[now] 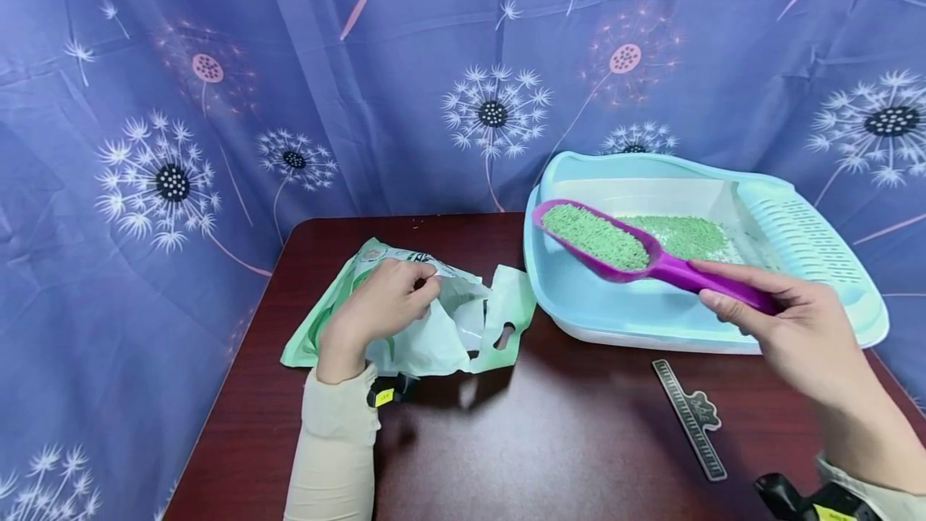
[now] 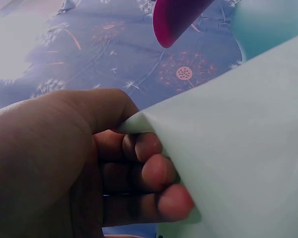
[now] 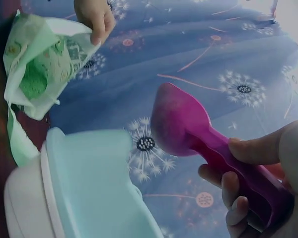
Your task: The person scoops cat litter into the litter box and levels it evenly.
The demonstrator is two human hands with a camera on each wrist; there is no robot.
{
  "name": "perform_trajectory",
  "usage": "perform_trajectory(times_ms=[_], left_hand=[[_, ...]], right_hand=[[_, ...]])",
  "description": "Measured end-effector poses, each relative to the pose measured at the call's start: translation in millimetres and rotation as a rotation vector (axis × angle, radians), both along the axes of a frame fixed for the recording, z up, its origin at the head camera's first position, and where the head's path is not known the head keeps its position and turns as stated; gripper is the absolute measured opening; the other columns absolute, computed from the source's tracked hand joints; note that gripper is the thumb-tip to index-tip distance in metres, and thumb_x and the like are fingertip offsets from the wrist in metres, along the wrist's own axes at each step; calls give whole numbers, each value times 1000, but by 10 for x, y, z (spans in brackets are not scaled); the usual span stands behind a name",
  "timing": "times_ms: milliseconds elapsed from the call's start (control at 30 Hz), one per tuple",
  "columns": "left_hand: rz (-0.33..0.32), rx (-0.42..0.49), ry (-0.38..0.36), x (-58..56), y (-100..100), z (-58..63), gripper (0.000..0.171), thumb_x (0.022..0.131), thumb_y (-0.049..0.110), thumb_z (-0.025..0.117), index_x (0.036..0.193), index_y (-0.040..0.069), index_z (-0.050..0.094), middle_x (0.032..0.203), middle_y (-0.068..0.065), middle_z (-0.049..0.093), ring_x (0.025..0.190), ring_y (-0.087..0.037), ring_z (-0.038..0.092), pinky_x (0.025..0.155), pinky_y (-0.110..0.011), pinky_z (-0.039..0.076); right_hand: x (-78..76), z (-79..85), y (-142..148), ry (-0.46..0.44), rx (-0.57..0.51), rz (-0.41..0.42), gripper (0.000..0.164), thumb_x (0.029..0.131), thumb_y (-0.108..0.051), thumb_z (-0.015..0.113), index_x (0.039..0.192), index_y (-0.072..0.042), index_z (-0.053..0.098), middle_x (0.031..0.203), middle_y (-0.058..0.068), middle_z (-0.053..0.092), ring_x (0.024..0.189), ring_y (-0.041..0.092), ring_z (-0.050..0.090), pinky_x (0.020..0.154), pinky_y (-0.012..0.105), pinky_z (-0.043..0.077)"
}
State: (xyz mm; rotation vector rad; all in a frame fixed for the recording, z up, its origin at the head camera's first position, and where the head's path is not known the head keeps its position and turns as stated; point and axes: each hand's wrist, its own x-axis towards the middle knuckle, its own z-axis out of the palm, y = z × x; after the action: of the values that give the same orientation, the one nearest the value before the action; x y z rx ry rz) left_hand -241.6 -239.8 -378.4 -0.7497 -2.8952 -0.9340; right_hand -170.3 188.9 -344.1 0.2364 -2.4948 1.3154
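My left hand (image 1: 391,300) pinches the top edge of a green-and-white cat litter bag (image 1: 415,344) lying on the table, holding its mouth raised. Green pellets (image 3: 34,83) show inside the bag in the right wrist view. A purple scoop (image 1: 676,270), heaped with green pellets (image 1: 596,236), is gripped by its handle in my right hand (image 1: 806,336). The scoop is level above a light blue litter box (image 1: 571,304), its tip over the box's left rim. A patch of green pellets (image 1: 683,236) lies on the white floor of the box.
A metal ruler (image 1: 690,420) with a decorative cutout lies on the dark red table (image 1: 535,449) in front of the box. The bag's flap with a handle slot (image 1: 510,312) spreads toward the box's left side. A blue dandelion-print curtain (image 1: 405,103) hangs behind.
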Motion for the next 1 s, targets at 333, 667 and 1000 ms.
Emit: perform_trajectory(times_ms=[333,667,1000], left_hand=[[1,0,6,-11,-4,-3,38,96,23,43,58,20,41,48,9,45,42,-6,36,47,-25,31],[-4,6,1,-9,-8,-3,37,96,22,42,58,20,42,48,8,45,42,-6,35,48,-25,31],[-14,-5,17,-21,-17,5,37,95,20,41,58,21,42,48,10,46,42,-7,37,48,-26,32]], right_hand=[[-171,118,198,7,17,-127,35,85,-16,74,120,-11,69,65,-15,59,55,5,43,44,28,29],[-320,139,395,26,249,-219,34,86,-28,73,119,-20,70,62,-25,57,51,3,39,43,25,28],[-462,208,490,66,513,-243,32,86,-34,72,115,-21,72,57,2,58,51,6,36,55,35,24]])
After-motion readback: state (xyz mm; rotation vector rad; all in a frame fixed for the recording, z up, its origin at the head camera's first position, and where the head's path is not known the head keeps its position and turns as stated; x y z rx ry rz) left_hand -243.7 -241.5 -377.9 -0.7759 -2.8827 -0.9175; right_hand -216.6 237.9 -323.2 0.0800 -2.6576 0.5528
